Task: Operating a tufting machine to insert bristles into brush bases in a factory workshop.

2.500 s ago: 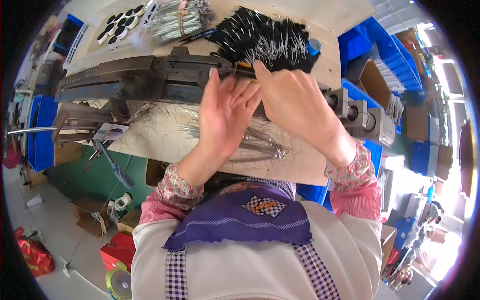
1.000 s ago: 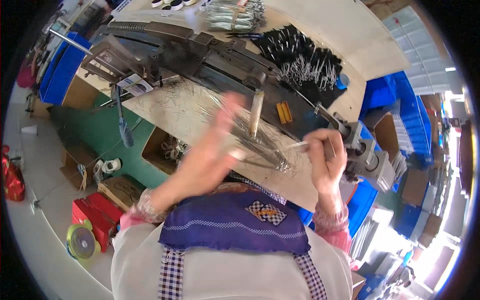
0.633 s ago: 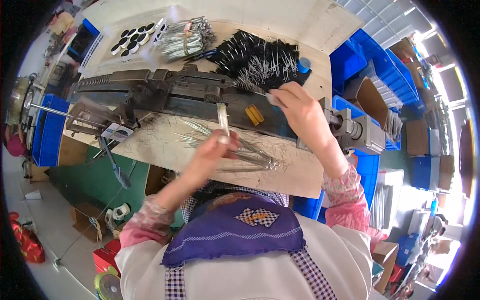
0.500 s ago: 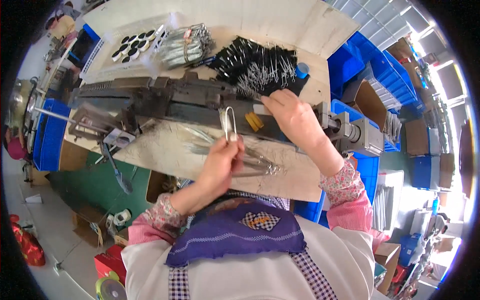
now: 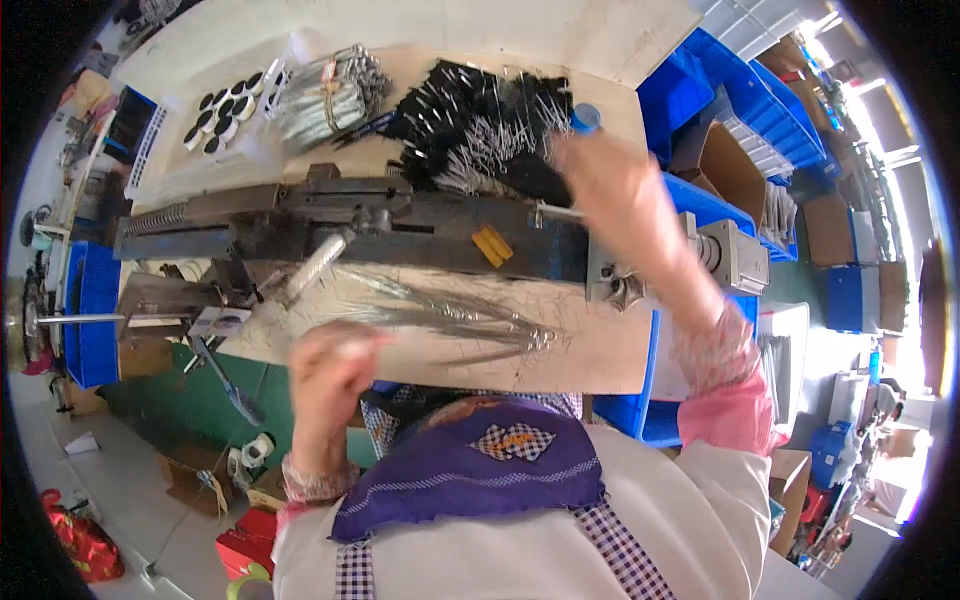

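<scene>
The left hand (image 5: 335, 368) is near thin wires (image 5: 485, 322) on the desk (image 5: 600, 352), the right hand (image 5: 612, 185) by looped wires (image 5: 490, 142) — hands well apart, blurred, grip impossible to tell.

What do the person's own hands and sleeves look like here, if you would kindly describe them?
The left hand and right hand are bare, without gloves, though both are motion-blurred. The right sleeve is pink, ending in a pale, floral-patterned cuff. The left cuff looks similarly pale and patterned, with a little pink behind it.
</scene>
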Demonstrator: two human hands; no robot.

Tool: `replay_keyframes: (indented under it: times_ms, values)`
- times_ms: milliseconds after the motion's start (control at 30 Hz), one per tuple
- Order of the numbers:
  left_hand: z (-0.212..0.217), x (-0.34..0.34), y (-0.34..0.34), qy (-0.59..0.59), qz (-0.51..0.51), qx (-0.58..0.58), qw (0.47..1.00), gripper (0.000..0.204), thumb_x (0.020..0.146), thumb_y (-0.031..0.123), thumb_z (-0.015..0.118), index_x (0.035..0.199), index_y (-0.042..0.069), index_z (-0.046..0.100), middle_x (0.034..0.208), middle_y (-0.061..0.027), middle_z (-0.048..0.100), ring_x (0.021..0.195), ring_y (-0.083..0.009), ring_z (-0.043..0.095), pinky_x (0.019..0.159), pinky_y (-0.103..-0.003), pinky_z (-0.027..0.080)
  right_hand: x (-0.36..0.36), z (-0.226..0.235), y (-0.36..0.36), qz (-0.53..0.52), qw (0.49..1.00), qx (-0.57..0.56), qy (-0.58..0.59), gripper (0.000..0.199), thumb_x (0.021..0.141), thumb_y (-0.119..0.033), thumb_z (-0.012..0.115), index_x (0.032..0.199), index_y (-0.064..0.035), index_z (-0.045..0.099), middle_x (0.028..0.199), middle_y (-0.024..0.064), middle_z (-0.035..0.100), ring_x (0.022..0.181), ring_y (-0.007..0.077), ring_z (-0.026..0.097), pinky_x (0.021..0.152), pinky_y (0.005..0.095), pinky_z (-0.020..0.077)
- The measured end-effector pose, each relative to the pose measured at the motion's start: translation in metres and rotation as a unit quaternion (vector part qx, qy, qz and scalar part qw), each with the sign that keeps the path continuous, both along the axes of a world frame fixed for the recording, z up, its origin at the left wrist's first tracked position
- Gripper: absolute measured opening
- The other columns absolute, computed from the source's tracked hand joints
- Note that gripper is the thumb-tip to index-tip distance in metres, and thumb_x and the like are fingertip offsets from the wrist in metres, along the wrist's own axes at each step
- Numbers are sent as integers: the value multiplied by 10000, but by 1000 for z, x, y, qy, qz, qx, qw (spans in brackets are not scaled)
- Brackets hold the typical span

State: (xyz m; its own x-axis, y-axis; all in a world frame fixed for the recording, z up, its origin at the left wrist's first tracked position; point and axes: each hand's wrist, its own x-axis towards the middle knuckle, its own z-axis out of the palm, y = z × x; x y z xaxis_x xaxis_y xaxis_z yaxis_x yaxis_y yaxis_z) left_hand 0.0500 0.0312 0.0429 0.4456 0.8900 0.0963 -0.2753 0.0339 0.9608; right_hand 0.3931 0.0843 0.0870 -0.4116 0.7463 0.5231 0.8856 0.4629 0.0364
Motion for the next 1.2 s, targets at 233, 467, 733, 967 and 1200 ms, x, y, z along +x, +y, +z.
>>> replay_keyframes:
  times_ms: [233, 467, 733, 967, 1200]
  values:
    - [-11, 137, 83, 269, -168, 21, 948, 255, 864, 223, 576, 870, 7, 711, 562, -55, 529, 529, -98, 479, 507, -273, 384, 50, 9, 71, -112, 984, -140, 26, 246, 888, -260, 588, 916, -27, 664, 911, 190, 654, 866, 362, 633, 757, 422, 508]
    - [21, 115, 82, 487, 75, 496, 715, 78, 695, 126, 622, 700, 54, 651, 701, -83, 624, 691, -274, 624, 607, -387, 503, -36, -8, 4, 164, 982, -89, 19, 85, 759, -110, 650, 823, -55, 639, 791, 61, 587, 790, 242, 597, 689, 341, 511]
    - [23, 70, 61, 254, 311, 558, 727, 179, 822, -32, 626, 986, 26, 667, 945, -113, 652, 785, -230, 650, 661, -286, 522, -67, -30, 37, 183, 944, -96, 258, 142, 797, -141, 665, 890, -34, 662, 835, 131, 657, 767, 316, 632, 695, 370, 522]
    - [-15, 32, 52, -420, -151, -388, 806, 437, 991, 384, 423, 840, 0, 567, 653, -77, 552, 464, -118, 490, 414, -249, 366, -77, -32, 38, 162, 951, -126, 231, 154, 789, -160, 672, 807, -14, 627, 790, 128, 637, 768, 320, 624, 715, 390, 512]
    - [18, 28, 57, -535, -165, -415, 717, 431, 963, 424, 446, 927, 1, 523, 592, -52, 512, 408, -107, 437, 365, -230, 317, -76, -11, 34, 69, 894, -254, 362, 91, 734, -54, 651, 819, -22, 651, 792, 131, 640, 756, 321, 629, 695, 387, 512]
